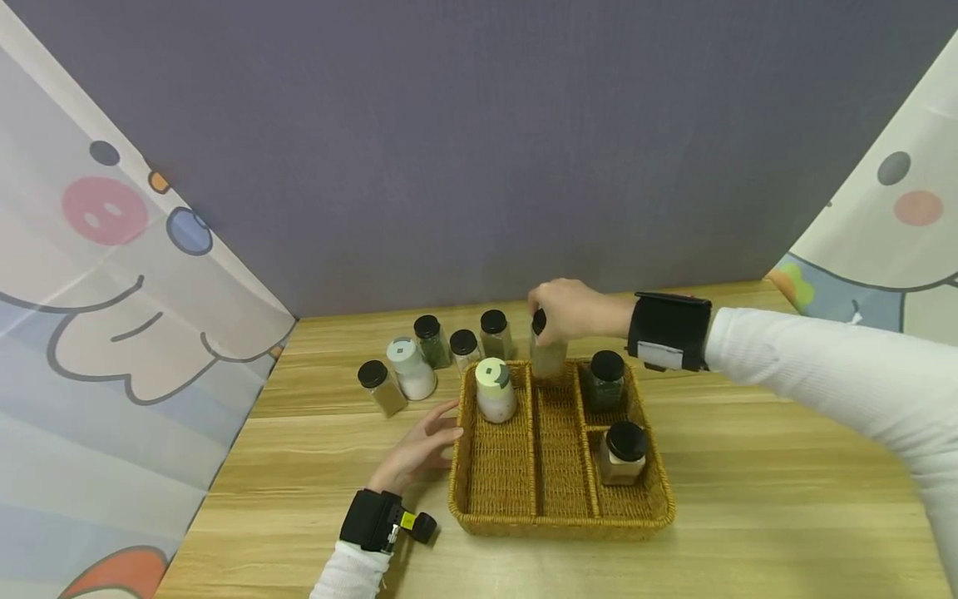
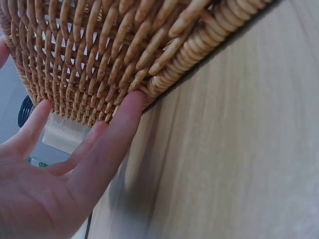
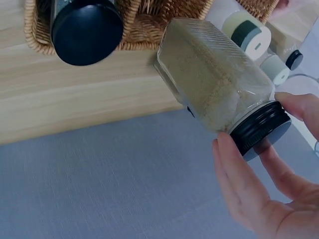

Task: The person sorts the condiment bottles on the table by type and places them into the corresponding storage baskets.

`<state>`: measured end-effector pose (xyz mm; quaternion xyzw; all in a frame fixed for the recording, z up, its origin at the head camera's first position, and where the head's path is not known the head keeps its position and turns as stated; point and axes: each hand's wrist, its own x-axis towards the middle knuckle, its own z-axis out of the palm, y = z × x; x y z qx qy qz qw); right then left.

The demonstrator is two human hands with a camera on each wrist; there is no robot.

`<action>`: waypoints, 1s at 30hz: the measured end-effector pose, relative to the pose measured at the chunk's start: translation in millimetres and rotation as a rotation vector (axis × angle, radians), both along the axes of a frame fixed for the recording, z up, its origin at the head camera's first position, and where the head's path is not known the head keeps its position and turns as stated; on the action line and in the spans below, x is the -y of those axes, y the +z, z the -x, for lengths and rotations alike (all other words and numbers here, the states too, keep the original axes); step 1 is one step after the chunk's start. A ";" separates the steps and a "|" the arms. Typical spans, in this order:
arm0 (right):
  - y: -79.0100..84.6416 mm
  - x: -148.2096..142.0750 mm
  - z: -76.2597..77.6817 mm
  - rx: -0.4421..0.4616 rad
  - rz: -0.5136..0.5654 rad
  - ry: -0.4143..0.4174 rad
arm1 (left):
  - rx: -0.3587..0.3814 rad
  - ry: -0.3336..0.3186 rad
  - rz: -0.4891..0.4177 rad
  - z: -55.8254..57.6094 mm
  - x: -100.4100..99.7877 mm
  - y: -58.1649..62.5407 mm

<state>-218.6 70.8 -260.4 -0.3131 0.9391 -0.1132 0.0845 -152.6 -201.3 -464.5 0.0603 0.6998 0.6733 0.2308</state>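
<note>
A jar of pale brown powder (image 1: pixel 550 359) is gripped at its black lid (image 3: pixel 260 125) by the right hand (image 1: pixel 575 308), with the thumb pressed to one side and fingers to the other. In the head view, it is seen upright at the far end of the middle compartment of a wicker basket (image 1: pixel 561 526) (whether its base is set down or held above cannot be told). The basket's left wall is touched by the left hand (image 1: pixel 421 448), whose fingers are spread and extended, with nothing clasped. The left compartment is occupied at its far end by a white bottle with a pale green lid (image 1: pixel 496 393). On the right side, the far compartment is filled by a jar of dark green contents (image 1: pixel 607 384), and the near one by a wider black-lidded jar (image 1: pixel 623 456). Beyond the basket and to its left, four more black-lidded jars, the leftmost (image 1: pixel 383 389) among them, and a white bottle with a pale bluish lid (image 1: pixel 412 370) are grouped on the wooden table (image 1: pixel 771 466), backed by a grey panel (image 1: pixel 524 166).
</note>
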 end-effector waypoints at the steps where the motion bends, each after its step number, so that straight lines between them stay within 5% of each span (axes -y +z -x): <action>1: -1.1 -0.3 -0.5 0.004 0.001 0.001 | 0.005 0.000 0.004 0.4 0.5 -0.8; 23: -33.2 -2.3 -8.2 0.033 0.022 0.011 | 0.029 0.022 -0.004 -3.4 -0.6 2.0; 30: -42.1 -3.0 -7.4 0.033 0.049 0.003 | -0.025 -0.007 0.008 -2.7 1.8 -2.0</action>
